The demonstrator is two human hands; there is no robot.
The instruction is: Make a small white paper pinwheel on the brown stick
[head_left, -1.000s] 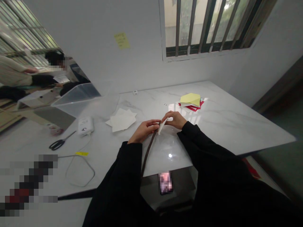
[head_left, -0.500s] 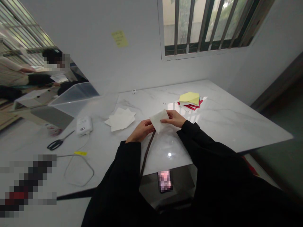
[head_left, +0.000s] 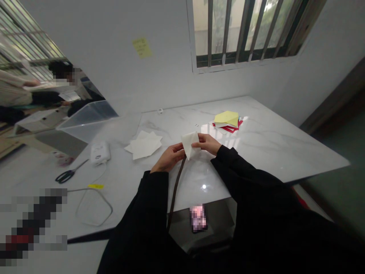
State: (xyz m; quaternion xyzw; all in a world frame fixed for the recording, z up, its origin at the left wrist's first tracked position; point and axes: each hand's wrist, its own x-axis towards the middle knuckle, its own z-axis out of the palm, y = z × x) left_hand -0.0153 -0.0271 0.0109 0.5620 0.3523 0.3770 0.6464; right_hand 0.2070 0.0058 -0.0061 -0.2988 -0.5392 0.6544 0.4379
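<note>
Between my hands is a small piece of whitish paper (head_left: 189, 144), folded to a point at its lower end and raised over the marble-look table (head_left: 285, 152). My left hand (head_left: 169, 157) pinches its left edge. On the other side my right hand (head_left: 208, 144) grips it, thumb across the front and fingers behind. A dark brown strap (head_left: 177, 182) hangs down just below the paper, near my left fingers. To the left lies a loose stack of white paper sheets (head_left: 145, 144). Beyond my right hand sits a pile of yellow, white and red papers (head_left: 227, 120).
Black-handled scissors (head_left: 65, 176), a white device (head_left: 99, 153) with a grey cable (head_left: 110, 215) and a clear plastic bin (head_left: 85, 121) are on the left. A phone (head_left: 198, 218) rests below the table's front edge. Behind is a barred window (head_left: 225, 38); another person (head_left: 64, 72) sits far left.
The paper has turned slightly between my fingers, its lower point now more upright. Both hands keep hold of it. The whole view has shifted a little.
</note>
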